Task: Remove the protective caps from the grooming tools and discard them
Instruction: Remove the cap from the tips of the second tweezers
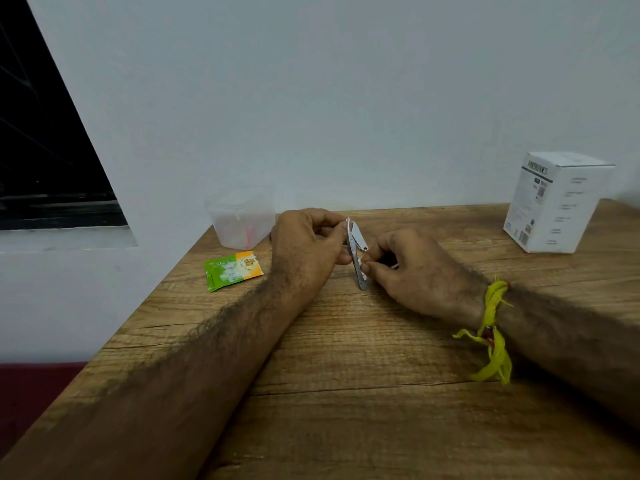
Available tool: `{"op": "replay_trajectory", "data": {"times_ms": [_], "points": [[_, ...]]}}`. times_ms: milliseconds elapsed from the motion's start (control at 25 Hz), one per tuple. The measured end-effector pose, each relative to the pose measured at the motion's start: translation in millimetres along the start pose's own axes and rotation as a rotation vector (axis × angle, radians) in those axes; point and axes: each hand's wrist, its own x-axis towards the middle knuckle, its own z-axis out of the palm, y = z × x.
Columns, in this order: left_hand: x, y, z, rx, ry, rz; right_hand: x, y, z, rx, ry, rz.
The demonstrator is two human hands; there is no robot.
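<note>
Slim silver metal grooming tool point(356, 252), light, stiff, slippery, being pinched near tabletop point(346, 358) far edge by left hand point(308, 247); right hand point(412, 271) grip pinching small whitish cap point(363, 265) low on shaft.

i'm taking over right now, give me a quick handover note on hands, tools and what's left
Left hand: grips the upper part of the metal nail clipper, its lever swung out.
Right hand: pinches the clipper's lower part, at something small and whitish, possibly the cap.
Translucent plastic container stands at the wooden table's back left corner, pink bits inside.
Done: cannot tell.
Left: free the cap, discard it.
</note>
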Motion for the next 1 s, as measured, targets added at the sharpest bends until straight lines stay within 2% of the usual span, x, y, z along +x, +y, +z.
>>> {"op": "replay_trajectory", "data": {"times_ms": [200, 360, 480, 800, 1000], "points": [[0, 1, -1, -0.034, -0.020, -0.009, 0, 5, 7, 0.190, 0.088, 0.014], [0, 1, 1, -0.125, -0.006, -0.057, 3, 9, 7, 0.193, 0.063, -0.006], [-1, 2, 0, -0.144, -0.016, -0.058, 5, 10, 5, 0.253, 0.105, -0.012], [-4, 8, -1, -0.089, -0.032, -0.043, 6, 11, 5, 0.352, 0.148, -0.045], [-4, 11, 0, -0.073, -0.016, -0.032, 10, 12, 3, 0.510, 0.099, 0.113]]}}
